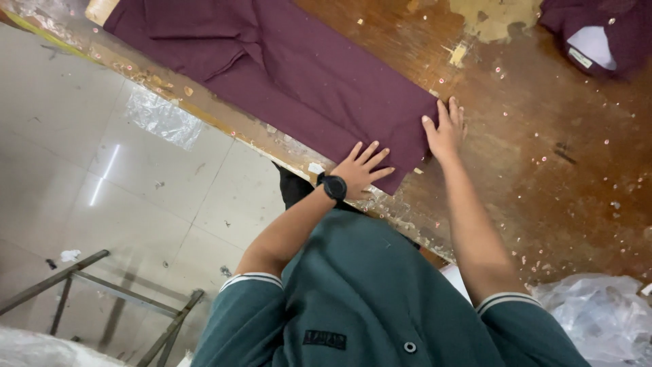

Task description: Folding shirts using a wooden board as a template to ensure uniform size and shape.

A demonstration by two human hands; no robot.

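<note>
On the worn wooden table, near edge: folding station, viewed from above.
Table (543, 177): scratched brown top, peeling paint at the far side, small bright flecks scattered across it.
Maroon garment (292, 75): folded into a long strip, lying along the near edge of the table; its end is closest to the person.
Second garment (611, 34): same maroon, folded with a white inner label showing, at the far right corner, well apart from the strip.
Plastic bag (604, 316): clear, crumpled, at the near right corner.
Left hand (360, 170): open, fingers spread, palm flat on the strip's end at the near edge, judged to pin the cloth; black watch (334, 186) on the wrist.
Right hand (445, 132): open, fingers together, pressed on the end's far corner, apparently keeping the fold flat.
</note>
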